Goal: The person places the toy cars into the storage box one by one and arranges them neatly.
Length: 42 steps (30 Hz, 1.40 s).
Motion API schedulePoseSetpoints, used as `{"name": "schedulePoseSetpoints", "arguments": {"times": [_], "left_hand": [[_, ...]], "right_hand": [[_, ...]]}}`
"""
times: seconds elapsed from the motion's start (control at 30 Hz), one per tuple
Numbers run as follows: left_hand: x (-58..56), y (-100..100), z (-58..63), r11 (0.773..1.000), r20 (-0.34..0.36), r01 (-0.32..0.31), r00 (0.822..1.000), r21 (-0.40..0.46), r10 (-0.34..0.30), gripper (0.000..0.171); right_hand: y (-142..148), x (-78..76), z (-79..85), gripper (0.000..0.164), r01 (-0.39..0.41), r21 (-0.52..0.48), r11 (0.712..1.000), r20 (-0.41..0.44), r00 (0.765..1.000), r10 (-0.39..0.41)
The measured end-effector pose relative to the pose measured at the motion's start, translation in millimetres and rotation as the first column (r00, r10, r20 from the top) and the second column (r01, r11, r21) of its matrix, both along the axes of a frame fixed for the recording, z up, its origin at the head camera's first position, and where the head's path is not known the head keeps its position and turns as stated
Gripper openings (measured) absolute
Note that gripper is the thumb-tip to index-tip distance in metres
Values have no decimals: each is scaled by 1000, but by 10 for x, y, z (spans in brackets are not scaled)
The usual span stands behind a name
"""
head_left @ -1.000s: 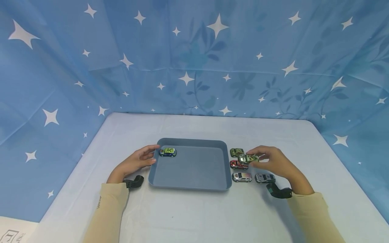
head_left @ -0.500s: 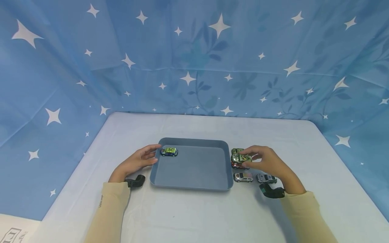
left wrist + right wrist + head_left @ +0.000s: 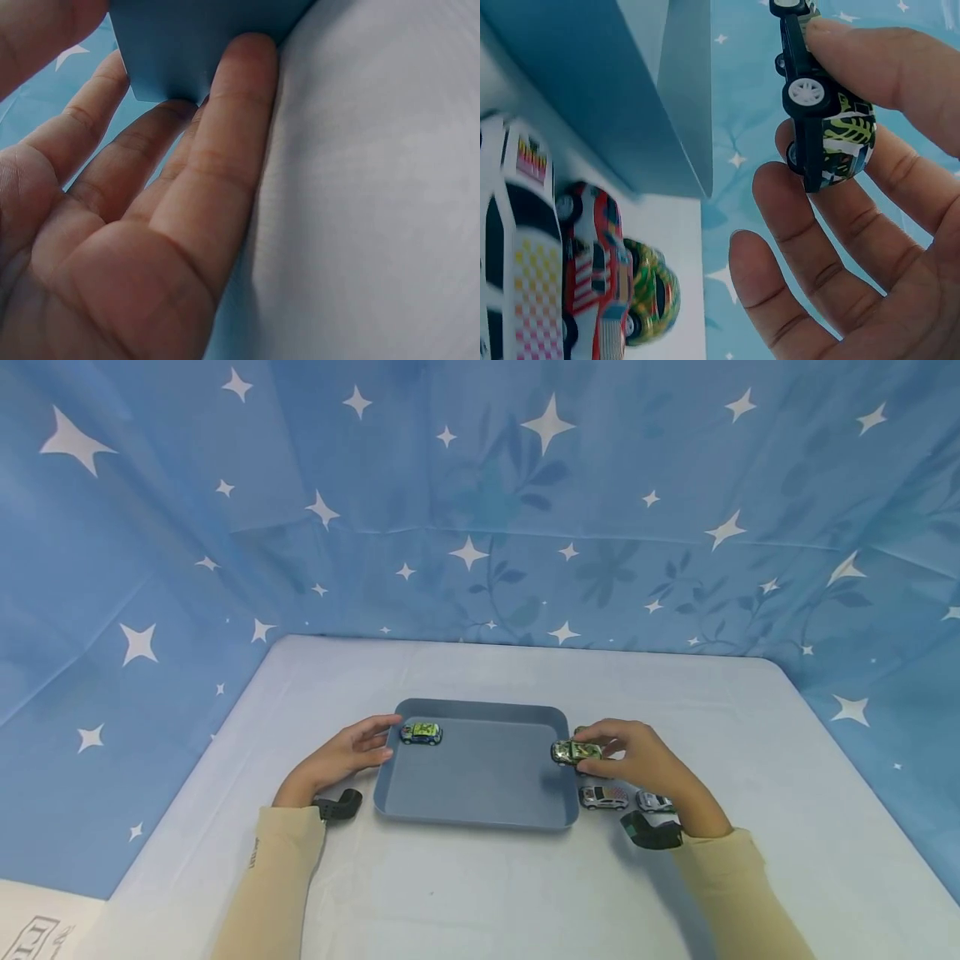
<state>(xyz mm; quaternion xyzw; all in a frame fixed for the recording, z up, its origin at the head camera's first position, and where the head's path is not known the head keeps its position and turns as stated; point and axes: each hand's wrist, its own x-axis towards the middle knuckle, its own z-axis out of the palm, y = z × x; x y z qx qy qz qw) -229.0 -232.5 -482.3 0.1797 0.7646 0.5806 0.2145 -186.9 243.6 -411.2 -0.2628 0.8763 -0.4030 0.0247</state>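
Observation:
My right hand [image 3: 637, 760] pinches a green-patterned toy car [image 3: 576, 752] between thumb and fingers, above the right rim of the blue-grey tray [image 3: 480, 822]. In the right wrist view, the car's wheels and dark underside face the tray. At the tray's left side, my left hand [image 3: 341, 756] touches the wall with fairly straight fingers; the left wrist view shows fingertips against the tray wall [image 3: 180, 52]. Inside the tray, a yellow-green and blue toy car [image 3: 421, 733] sits near the far left corner.
Right of the tray stand a white checkered toy car [image 3: 603, 797] and a silver one [image 3: 654, 802], partly covered. A red-and-white car [image 3: 596, 277] and a camouflage car [image 3: 649, 292] are mostly hidden in the head view. A starry blue cloth [image 3: 480, 485] hangs behind the table.
My right hand has carried the green-patterned car leftward, from above the cars on the table to above the tray's right rim. The left hand stays at the tray's left side.

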Motion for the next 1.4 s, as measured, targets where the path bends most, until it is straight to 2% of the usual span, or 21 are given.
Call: {"name": "schedulePoseSetpoints", "arguments": {"times": [0.6, 1.07, 1.4], "left_hand": [[-7, 7, 8, 1000, -9, 0, 1000, 0, 0, 71], [-3, -1, 14, 1000, -18, 0, 1000, -6, 0, 71], [-12, 0, 14, 1000, -21, -2, 1000, -13, 2, 71]], "right_hand": [[-339, -81, -40, 31, -26, -29, 999, 59, 998, 27], [-608, -117, -101, 33, -1, -45, 999, 138, 990, 8], [-841, -119, -138, 32, -20, -97, 995, 155, 987, 35]]}}
